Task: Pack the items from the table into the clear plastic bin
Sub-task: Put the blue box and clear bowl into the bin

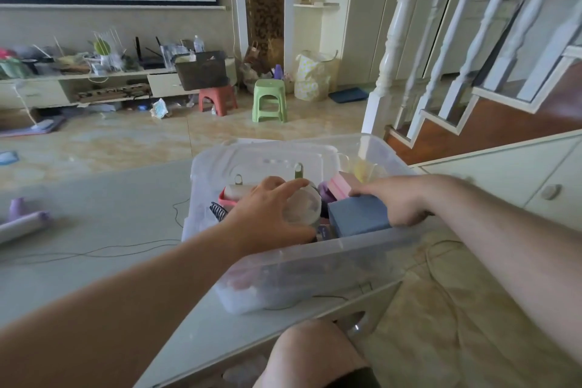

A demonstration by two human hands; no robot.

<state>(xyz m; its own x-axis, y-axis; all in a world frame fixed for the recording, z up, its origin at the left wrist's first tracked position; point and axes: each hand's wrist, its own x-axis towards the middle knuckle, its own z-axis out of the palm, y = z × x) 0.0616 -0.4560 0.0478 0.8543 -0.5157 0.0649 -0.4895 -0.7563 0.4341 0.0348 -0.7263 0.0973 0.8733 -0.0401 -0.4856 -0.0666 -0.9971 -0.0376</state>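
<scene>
the clear plastic bin (315, 258) stands at the near right corner of the tabletop (94, 230), its near wall reaching that edge. both hands are inside it. the left hand (271, 214) lies over a round clear container (304, 206) in the middle of the bin, fingers (293, 184) spread wide across its top and thumb down at its near side, so the hand grips it. the right hand (400, 201) is at the bin's right side, closed on the right end of a blue rectangular block (359, 216) that lies just beside the round container; the fingertips are hidden behind the block. behind the block a pink box (340, 187) leans tilted, with a purple thing (326, 192) next to it, too hidden to name. on the left side of the bin sit a pink-rimmed item (231, 195) and a dark hair claw clip (219, 209). a yellowish object (365, 170) shows in the far right corner of the bin. a clear lid (267, 156) with two small latches stands against the bin's far wall.

near the left edge of the tabletop lie a pale purple roll (23, 225) and a small purple piece (15, 206) beside it, well apart from the bin. a thin dark cable (94, 250) runs across the tabletop from the left toward the bin.
</scene>
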